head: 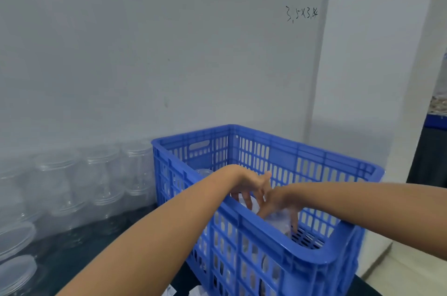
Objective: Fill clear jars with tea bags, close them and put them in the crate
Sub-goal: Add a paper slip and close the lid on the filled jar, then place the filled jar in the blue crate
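1. Crate (254,198): bright blue plastic, walls patterned with a grid of upright slots; base a dark mesh of small holes.
2. Empty jars (79,182), stacked left of the crate: colourless, clear, with ridged threaded necks.
3. Lids (14,271), further left of the crate and nearer: translucent, milky-clear.
4. Jar (278,220) inside the crate: clear; contents too blurred to tell.
5. Tabletop (79,247) under the crate: very dark, near black.
6. Wall (169,41) behind the crate: pale grey-white, with black handwritten figures (301,14) above the crate.
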